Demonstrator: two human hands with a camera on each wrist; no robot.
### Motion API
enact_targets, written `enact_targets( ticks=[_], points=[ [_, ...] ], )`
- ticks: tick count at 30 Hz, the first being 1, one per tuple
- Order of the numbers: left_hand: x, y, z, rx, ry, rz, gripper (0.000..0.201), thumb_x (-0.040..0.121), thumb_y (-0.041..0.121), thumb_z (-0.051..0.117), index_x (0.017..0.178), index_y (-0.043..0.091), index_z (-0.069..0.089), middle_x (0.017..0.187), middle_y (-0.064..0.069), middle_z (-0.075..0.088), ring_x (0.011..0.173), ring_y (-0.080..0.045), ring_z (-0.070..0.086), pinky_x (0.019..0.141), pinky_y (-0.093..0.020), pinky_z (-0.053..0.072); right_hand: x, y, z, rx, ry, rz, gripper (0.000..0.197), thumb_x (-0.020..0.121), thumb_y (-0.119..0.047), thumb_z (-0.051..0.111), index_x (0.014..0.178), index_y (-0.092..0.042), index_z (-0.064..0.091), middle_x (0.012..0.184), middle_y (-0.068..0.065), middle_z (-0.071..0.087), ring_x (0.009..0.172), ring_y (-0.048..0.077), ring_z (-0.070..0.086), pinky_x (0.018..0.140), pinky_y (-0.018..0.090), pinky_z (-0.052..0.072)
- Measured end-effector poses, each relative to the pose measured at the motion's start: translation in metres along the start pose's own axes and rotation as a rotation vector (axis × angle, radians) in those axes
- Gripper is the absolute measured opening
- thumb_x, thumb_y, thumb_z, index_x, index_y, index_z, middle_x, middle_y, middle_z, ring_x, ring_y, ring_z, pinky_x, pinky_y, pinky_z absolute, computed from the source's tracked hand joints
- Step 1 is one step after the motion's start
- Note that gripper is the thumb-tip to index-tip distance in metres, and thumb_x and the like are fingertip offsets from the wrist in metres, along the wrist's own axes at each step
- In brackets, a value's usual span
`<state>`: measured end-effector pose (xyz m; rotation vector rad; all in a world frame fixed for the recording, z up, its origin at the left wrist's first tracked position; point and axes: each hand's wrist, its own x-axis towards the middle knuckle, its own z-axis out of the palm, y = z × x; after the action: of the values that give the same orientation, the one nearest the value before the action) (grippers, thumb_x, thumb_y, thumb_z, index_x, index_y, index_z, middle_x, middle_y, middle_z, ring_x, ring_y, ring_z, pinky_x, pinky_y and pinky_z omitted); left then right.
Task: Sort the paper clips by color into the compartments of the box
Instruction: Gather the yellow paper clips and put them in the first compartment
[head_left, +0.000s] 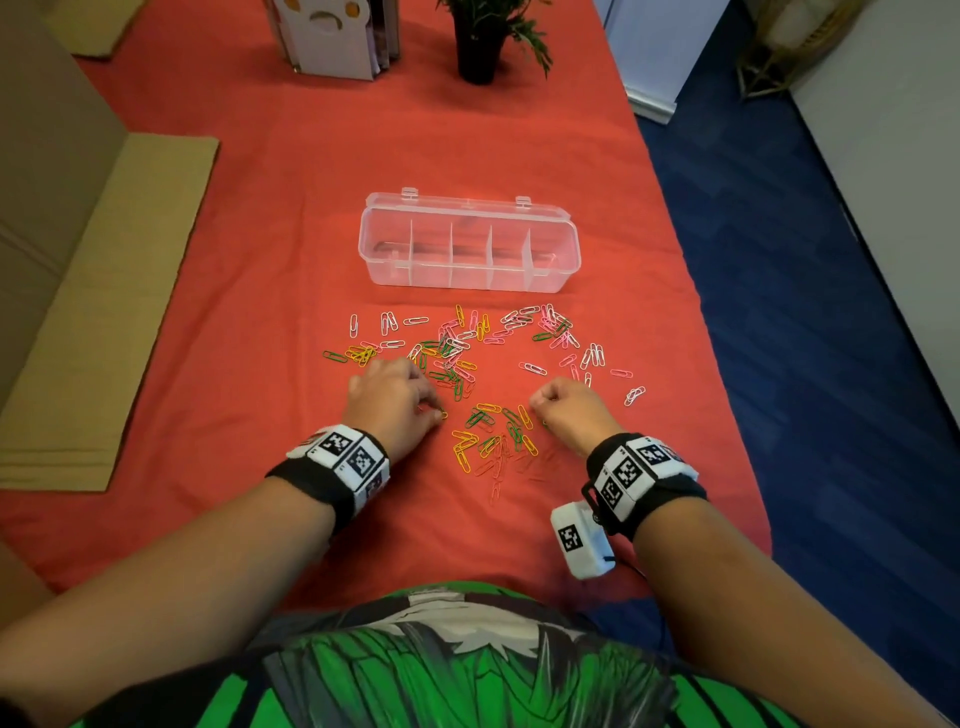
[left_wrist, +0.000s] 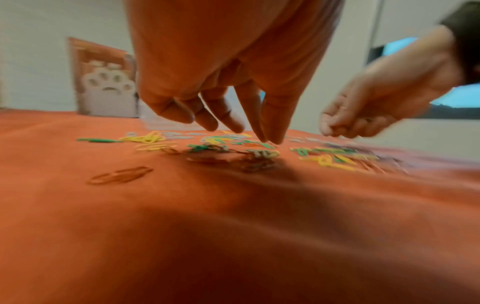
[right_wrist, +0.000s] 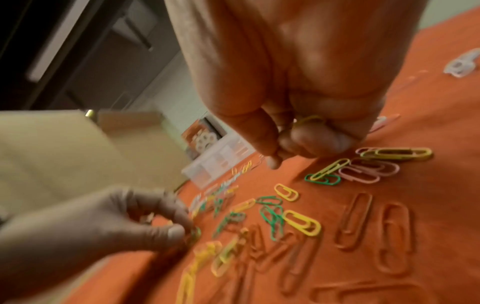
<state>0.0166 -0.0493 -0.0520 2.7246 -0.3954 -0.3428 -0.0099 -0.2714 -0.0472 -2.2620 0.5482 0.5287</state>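
Paper clips (head_left: 452, 348) in white, pink, green, yellow and red lie scattered on the red cloth in front of a clear box (head_left: 431, 273) with several compartments and its lid open. A nearer cluster (head_left: 493, 436) lies between my hands. My left hand (head_left: 436, 410) reaches down, thumb and forefinger (left_wrist: 270, 140) pinching a clip that looks yellow on the cloth. My right hand (head_left: 545, 402) is curled into a fist just above the cloth. In the right wrist view, yellow clips (right_wrist: 309, 120) show inside its curled fingers. Red clips (right_wrist: 355, 220) nearly blend into the cloth.
A dark plant pot (head_left: 475, 52) and a paw-print card holder (head_left: 332, 36) stand at the far end. Flat cardboard sheets (head_left: 104, 312) lie on the left. The table's right edge drops to a blue floor (head_left: 779, 260).
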Motion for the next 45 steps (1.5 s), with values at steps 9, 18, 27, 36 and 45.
enact_targets(
  ticks=[9, 18, 27, 36, 45],
  points=[
    [0.000, 0.003, 0.013, 0.408, 0.098, 0.252, 0.013, 0.068, 0.031, 0.072, 0.066, 0.019, 0.068, 0.079, 0.009, 0.062, 0.082, -0.022, 0.058, 0.065, -0.035, 0.042, -0.004, -0.004, 0.028, -0.588, 0.070, -0.210, 0.035, 0.081, -0.006, 0.053, 0.115, 0.002, 0.050, 0.118, 0.018, 0.045, 0.108, 0.033, 0.053, 0.096, 0.038, 0.046],
    [0.008, -0.008, 0.000, -0.354, 0.018, -0.132, 0.010, 0.088, 0.021, 0.054, 0.083, 0.014, 0.060, 0.090, -0.007, 0.062, 0.088, -0.024, 0.056, 0.079, -0.034, 0.042, 0.000, -0.006, 0.009, -0.044, 0.000, -0.082, 0.028, 0.085, -0.003, 0.049, 0.066, -0.024, 0.042, 0.080, 0.001, 0.054, 0.074, 0.018, 0.050, 0.064, 0.024, 0.036],
    [0.009, 0.010, -0.024, -1.485, -0.287, -0.612, 0.023, 0.095, 0.013, 0.038, 0.081, 0.014, 0.056, 0.069, -0.002, 0.055, 0.046, -0.006, 0.061, 0.050, -0.021, 0.055, -0.016, 0.001, -0.013, 0.952, -0.207, 0.156, 0.022, 0.092, -0.003, 0.040, 0.077, -0.012, 0.053, 0.065, 0.001, 0.042, 0.054, 0.013, 0.044, 0.042, 0.019, 0.038],
    [0.001, 0.022, 0.005, -0.613, -0.232, -0.036, 0.012, 0.081, 0.016, 0.066, 0.070, 0.017, 0.064, 0.066, 0.007, 0.055, 0.054, 0.004, 0.050, 0.061, -0.021, 0.042, -0.028, 0.015, 0.019, -0.558, 0.009, -0.236, 0.018, 0.084, -0.018, 0.055, 0.098, -0.006, 0.056, 0.107, 0.015, 0.056, 0.103, 0.031, 0.055, 0.088, 0.033, 0.046],
    [-0.011, 0.018, 0.020, 0.052, -0.332, 0.360, 0.025, 0.086, 0.031, 0.058, 0.101, 0.012, 0.064, 0.103, -0.010, 0.054, 0.097, -0.026, 0.056, 0.084, -0.032, 0.042, -0.012, 0.010, 0.024, -0.582, -0.001, -0.265, 0.027, 0.082, -0.007, 0.046, 0.108, -0.001, 0.050, 0.111, 0.018, 0.053, 0.108, 0.034, 0.052, 0.093, 0.039, 0.044]
  ],
)
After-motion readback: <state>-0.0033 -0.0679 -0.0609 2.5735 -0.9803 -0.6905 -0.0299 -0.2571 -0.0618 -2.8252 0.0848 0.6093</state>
